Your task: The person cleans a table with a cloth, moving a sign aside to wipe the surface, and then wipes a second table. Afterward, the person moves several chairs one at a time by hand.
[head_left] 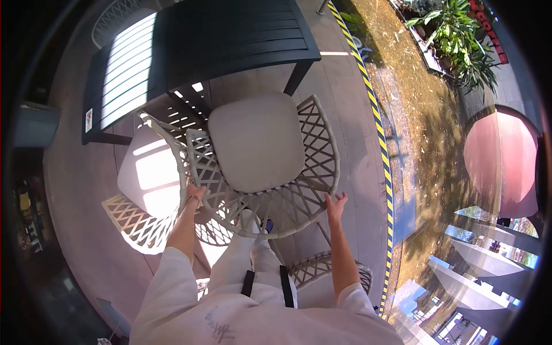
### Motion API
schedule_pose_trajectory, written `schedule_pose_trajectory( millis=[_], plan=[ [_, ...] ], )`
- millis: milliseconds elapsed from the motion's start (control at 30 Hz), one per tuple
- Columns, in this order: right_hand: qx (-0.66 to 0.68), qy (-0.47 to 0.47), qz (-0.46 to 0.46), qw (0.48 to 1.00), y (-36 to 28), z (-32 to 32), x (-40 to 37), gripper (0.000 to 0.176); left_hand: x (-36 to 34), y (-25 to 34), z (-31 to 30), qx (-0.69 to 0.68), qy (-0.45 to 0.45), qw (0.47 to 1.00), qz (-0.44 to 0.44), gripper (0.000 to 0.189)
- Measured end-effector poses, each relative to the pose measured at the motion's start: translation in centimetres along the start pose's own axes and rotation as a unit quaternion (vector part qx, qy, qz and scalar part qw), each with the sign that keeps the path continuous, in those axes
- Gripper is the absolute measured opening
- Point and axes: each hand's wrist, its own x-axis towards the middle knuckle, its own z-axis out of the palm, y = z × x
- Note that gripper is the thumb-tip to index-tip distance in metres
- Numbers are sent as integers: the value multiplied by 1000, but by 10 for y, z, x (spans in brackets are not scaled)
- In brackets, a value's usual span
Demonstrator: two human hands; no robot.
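Observation:
A woven armchair with a beige seat cushion stands right in front of me, facing the dark slatted table. My left hand is closed on the left part of its curved rim. At the rim's right side my right hand touches the frame, thumb and fingers apart. Close to my left hand is a second woven chair, its pale cushion partly in bright sun.
Behind my legs is another woven chair; one more stands beyond the table. Yellow-and-black striped tape edges the paving on the right. Past it are plants and a pink rounded panel. A grey planter-like box is at left.

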Motion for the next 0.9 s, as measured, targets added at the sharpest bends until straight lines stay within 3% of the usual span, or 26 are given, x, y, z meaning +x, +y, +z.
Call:
schedule_pose_trajectory(
  millis=[33, 133, 167, 200, 267, 400, 667, 900],
  plan=[
    [-22, -36, -18, 999, -20, 0, 21, 64, 14, -21, 19, 19, 85, 995, 49, 47],
    [-298, -58, -64, 951, -23, 25, 59, 48, -7, -14, 16, -38, 72, 996, 27, 50],
    [-302, -7, -85, 950, -21, 31, 53, 41, -56, 40, -22, 19, 37, 999, 17, 52],
    [-293, 7, -83, 952, -25, 35, 47, 39, -64, 48, -20, 51, 43, 998, 9, 53],
    [-281, 30, -67, 957, -32, 32, 26, 36, -90, 43, -23, 125, 46, 991, -11, 53],
    [-314, 38, -49, 947, -29, 33, 12, 30, -95, 29, -1, 149, 47, 985, -75, 56],
    [-332, 13, -54, 942, -24, 31, 26, 25, -82, 20, 14, 166, 54, 982, -73, 41],
    [-341, 21, -77, 937, -17, 26, 21, 25, -109, 28, 3, 89, 60, 989, -105, 60]
  ],
)
